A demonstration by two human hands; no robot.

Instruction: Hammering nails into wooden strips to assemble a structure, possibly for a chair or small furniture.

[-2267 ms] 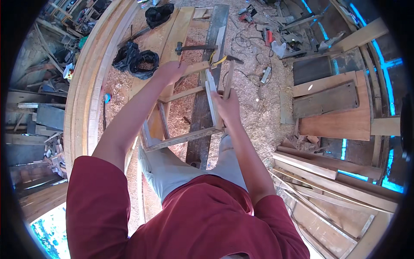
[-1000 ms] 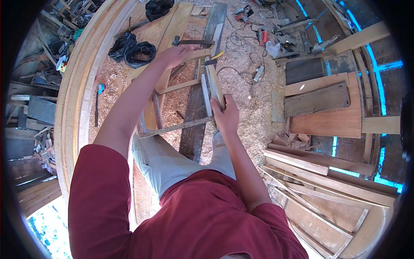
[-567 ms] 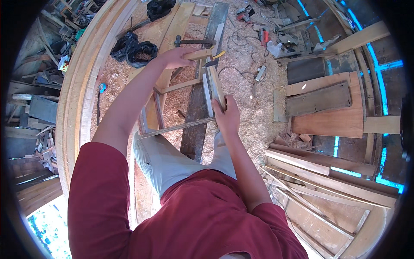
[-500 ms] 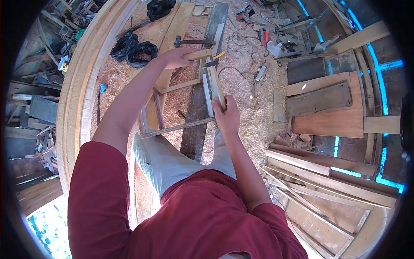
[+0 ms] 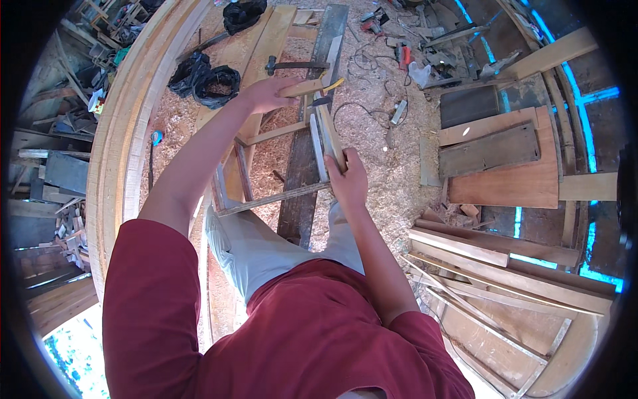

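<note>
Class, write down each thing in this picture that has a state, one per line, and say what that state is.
Left hand: grip closed on a pale wooden bar
Right hand: grip closed on the held hammer
Held hammer: head end away from the person
Dark-handled hammer: lying down, not held
Wooden frame: open, unpanelled
Nearer black bag: crumpled

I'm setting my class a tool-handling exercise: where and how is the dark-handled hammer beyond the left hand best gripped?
Probably by the right half of its slim handle, coming from the right: the head is at the left end, while the left hand and wood piece crowd the near side.
</note>
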